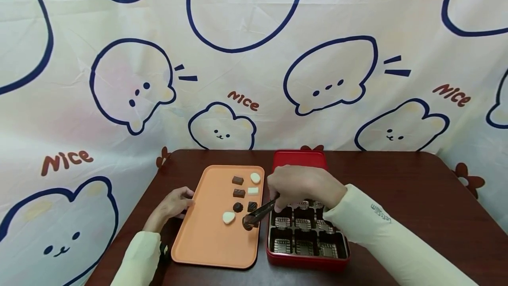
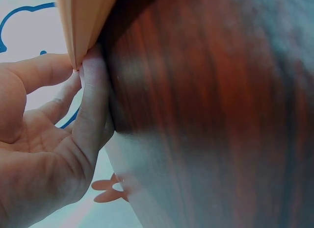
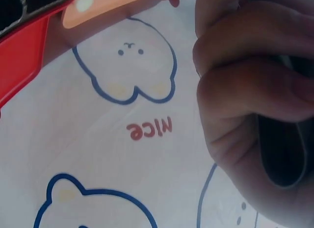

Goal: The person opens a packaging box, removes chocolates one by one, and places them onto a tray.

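My left hand [image 1: 174,204] pinches the left rim of an orange tray [image 1: 202,237], thumb above and fingers below, as the tray edge [image 2: 81,37] in the left wrist view shows. Several chocolates lie on the tray's right half, among them a brown block [image 1: 238,193], a dark round one [image 1: 237,207] and a white one [image 1: 228,217]. My right hand [image 1: 303,184] grips black tongs [image 1: 263,211], whose tips reach down over the tray's right side at a dark chocolate [image 1: 255,224]. I cannot tell whether the tips hold it. The tongs' handle end [image 3: 282,154] shows below my curled fingers.
Right of the tray stands a red tin box [image 1: 305,261] with a dark divided insert [image 1: 303,235]; my right hand and sleeve cover part of it. Its red lid [image 1: 299,158] lies behind. A printed cloth [image 1: 270,78] hangs behind the brown table [image 1: 381,180].
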Tool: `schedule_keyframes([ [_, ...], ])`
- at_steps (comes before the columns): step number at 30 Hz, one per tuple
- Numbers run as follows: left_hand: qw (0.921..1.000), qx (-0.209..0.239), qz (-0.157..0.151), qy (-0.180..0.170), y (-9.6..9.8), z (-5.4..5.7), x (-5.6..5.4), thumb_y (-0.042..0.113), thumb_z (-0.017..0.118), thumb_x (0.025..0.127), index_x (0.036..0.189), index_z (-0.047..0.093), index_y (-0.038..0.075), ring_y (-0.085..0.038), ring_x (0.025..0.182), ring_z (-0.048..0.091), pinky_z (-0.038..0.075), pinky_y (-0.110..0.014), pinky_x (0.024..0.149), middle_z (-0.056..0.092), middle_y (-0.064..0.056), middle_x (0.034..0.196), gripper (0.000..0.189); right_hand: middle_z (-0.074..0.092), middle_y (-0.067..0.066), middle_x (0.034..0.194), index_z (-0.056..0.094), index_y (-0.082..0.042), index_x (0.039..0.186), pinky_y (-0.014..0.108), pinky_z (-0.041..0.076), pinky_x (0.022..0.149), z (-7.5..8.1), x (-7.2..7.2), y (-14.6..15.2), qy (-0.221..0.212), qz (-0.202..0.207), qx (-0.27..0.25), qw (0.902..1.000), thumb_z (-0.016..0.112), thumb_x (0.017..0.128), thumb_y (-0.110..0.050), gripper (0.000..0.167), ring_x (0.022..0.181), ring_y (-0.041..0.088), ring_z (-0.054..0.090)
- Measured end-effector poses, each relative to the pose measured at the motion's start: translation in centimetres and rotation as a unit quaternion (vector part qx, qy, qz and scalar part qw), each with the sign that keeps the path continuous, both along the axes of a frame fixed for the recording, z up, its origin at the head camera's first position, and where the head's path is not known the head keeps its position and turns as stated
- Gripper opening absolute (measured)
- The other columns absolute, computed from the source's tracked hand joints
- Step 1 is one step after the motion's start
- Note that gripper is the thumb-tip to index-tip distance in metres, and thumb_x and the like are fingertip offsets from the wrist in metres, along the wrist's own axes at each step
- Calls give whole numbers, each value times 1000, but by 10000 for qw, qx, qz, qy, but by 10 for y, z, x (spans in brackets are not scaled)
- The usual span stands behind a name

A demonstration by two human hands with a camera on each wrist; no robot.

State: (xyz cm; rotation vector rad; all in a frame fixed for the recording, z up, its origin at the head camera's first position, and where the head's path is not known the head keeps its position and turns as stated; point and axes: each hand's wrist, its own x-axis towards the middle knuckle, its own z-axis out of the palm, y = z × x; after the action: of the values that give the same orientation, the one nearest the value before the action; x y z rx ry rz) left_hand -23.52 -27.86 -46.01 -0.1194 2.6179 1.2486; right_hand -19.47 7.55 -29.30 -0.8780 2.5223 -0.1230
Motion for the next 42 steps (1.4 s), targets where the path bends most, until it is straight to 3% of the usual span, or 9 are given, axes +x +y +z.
schedule_keyframes([
  [10,10000,-11,5,5,0,0,-1,8,57,97,114,58,-3,-20,80,68,59,-42,66,67,-14,96,20,64,-4,55,77,-25,71,24,44,47,-22,-2,-22,72,204,150,9997,79,85,-23,15,46,8,58],
  [15,10000,32,-5,-16,-1,0,0,7,57,98,113,58,-3,-20,80,67,59,-41,66,67,-14,96,19,68,-3,65,77,-22,76,23,47,52,-34,-3,-33,34,224,219,9995,78,86,-24,11,50,8,61],
  [24,10000,43,-73,-33,-4,0,0,8,57,97,116,58,-2,-20,81,67,57,-40,65,68,-13,95,22,58,-2,50,66,-19,59,21,40,48,-50,-5,-44,154,462,359,9982,77,88,-24,32,50,10,64],
  [30,9999,37,-104,-15,-4,-2,-1,9,57,97,116,58,-2,-20,82,67,58,-40,65,68,-12,95,21,53,-5,47,70,-18,63,21,41,48,-56,-4,-49,218,431,476,9977,78,87,-25,26,55,12,67],
  [35,9999,79,-86,-31,-3,-1,0,8,57,97,115,58,-2,-22,83,67,58,-40,65,68,-14,96,21,44,-6,42,72,-15,65,19,34,45,-59,-3,-51,294,603,517,9964,77,87,-26,26,43,5,55],
  [38,9999,66,-83,-39,-3,-1,-1,9,57,97,115,58,-2,-22,84,67,58,-40,66,68,-14,96,21,49,-7,45,75,-16,69,19,35,45,-60,-2,-51,291,628,560,9960,78,87,-26,21,42,4,50],
  [42,10000,46,-76,-34,-3,-2,-2,8,57,97,115,58,-2,-21,83,67,58,-40,66,68,-13,96,21,59,-6,52,75,-18,71,20,38,47,-61,-1,-52,294,535,622,9962,78,87,-28,19,46,5,57],
])
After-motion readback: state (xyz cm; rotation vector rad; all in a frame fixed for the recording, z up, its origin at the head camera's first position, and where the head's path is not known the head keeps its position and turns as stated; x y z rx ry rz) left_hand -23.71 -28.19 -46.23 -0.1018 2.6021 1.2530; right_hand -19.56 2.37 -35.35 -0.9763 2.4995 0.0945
